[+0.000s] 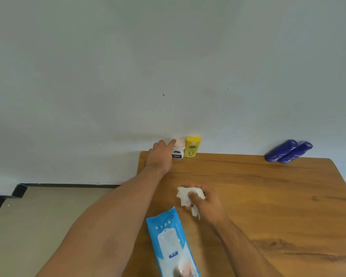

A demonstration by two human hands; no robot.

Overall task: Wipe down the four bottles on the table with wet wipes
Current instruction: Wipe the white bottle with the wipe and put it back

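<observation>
A plain pale grey wall (168, 56) rises behind a brown wooden table (268, 196) with visible grain, and beige floor (48, 206) shows to the table's left. A blue and white plastic pack of wet wipes (172, 242) lies flat at the near edge.

Straight beyond the pack, against the wall, stand a small white bottle with a pink cap (177, 152) and, just beside it on the right, a yellow plastic bottle (192, 147). Far beyond the pack to its right, two dark blue bottles (288, 151) stand side by side, touching.

The left hand (159, 156) reaches past the pack, forefinger stretched onto the pink cap. Its other fingers are hidden, so a grip cannot be told. Just beyond the pack, the right hand (206, 202) curls around a crumpled white wet wipe (185, 195).
</observation>
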